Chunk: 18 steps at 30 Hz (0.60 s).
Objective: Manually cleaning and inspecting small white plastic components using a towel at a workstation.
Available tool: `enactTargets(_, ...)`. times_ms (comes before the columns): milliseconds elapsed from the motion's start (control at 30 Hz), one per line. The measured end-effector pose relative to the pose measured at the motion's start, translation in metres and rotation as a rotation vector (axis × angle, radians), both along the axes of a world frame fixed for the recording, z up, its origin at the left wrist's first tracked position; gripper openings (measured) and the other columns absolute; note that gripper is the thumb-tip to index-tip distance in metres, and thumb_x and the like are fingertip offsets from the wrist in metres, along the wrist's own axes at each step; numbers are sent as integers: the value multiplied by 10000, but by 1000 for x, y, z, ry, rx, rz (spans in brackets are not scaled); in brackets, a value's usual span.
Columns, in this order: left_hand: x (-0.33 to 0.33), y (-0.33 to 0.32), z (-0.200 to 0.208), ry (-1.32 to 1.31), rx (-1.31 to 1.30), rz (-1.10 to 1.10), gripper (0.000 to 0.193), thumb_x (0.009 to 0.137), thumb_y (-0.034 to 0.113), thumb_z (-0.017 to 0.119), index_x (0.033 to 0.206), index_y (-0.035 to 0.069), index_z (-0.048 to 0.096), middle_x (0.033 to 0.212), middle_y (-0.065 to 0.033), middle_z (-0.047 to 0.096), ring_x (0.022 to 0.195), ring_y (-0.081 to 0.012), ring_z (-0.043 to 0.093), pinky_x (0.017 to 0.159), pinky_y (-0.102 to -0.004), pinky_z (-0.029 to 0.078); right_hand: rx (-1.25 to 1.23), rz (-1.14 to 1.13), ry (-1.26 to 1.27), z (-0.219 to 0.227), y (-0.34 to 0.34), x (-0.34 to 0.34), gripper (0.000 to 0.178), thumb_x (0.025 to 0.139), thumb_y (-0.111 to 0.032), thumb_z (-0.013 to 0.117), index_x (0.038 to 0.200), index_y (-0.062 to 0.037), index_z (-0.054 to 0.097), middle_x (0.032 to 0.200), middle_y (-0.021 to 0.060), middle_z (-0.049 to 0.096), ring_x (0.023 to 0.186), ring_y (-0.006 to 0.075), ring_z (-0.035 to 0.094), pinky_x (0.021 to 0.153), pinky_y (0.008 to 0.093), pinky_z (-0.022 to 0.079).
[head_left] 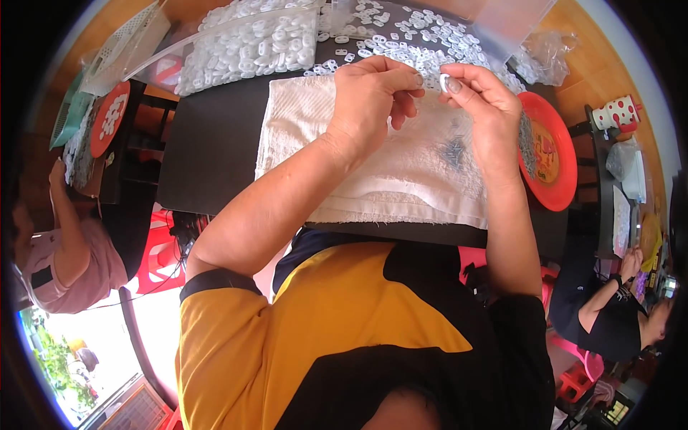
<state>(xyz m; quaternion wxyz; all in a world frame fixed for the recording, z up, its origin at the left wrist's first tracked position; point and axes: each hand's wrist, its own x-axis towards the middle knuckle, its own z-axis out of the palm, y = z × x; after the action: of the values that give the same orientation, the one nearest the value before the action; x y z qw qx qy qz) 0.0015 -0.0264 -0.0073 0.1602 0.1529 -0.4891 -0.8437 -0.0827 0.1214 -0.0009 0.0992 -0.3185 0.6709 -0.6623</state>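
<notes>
My right hand [494,107] pinches a small white plastic piece [444,82] between thumb and forefinger, above a folded cream towel [301,122]. To its left, my left hand [369,93] is raised with thumb and forefinger pressed together; whatever is between them is too small to make out. The two hands are a little apart. On the towel near my right wrist lies a small pile of thin grey metal bits [453,153]. Just beyond my hands, many loose white oval pieces with holes [401,51] are spread over the dark table [208,136].
A clear bin [251,46] full of white pieces stands at the far left. At the right edge sits a red plate [562,154] with grey bits along its side. A crumpled plastic bag [552,57] lies beyond it. Other people work at tables on both sides.
</notes>
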Motion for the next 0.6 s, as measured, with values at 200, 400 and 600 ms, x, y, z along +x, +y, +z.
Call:
enactTargets(200,2,5,2,7,0,2,59,788,9,637,773,-34,600,660,-115,627,449,-126,540,365,-244,369,-56,19,-47,-1,1,0,184,878,-41,626,1050,16,657,902,53,664,786,124,612,721,232,451)
enactTargets(400,5,6,4,-8,-47,-5,61,811,27,638,793,-26,614,675,-112,635,453,-117,538,373,-236,369,-62,25,-32,1,-2,5,176,876,-26,626,1042,29,651,925,69,667,801,130,616,738,243,464)
enactTargets(600,5,8,2,6,-80,-18,65,819,33,646,821,-28,626,694,-116,648,455,-120,539,378,-234,373,-65,28,3,-2,-6,10,162,857,8,645,1017,25,663,883,47,664,796,104,616,747,231,497)
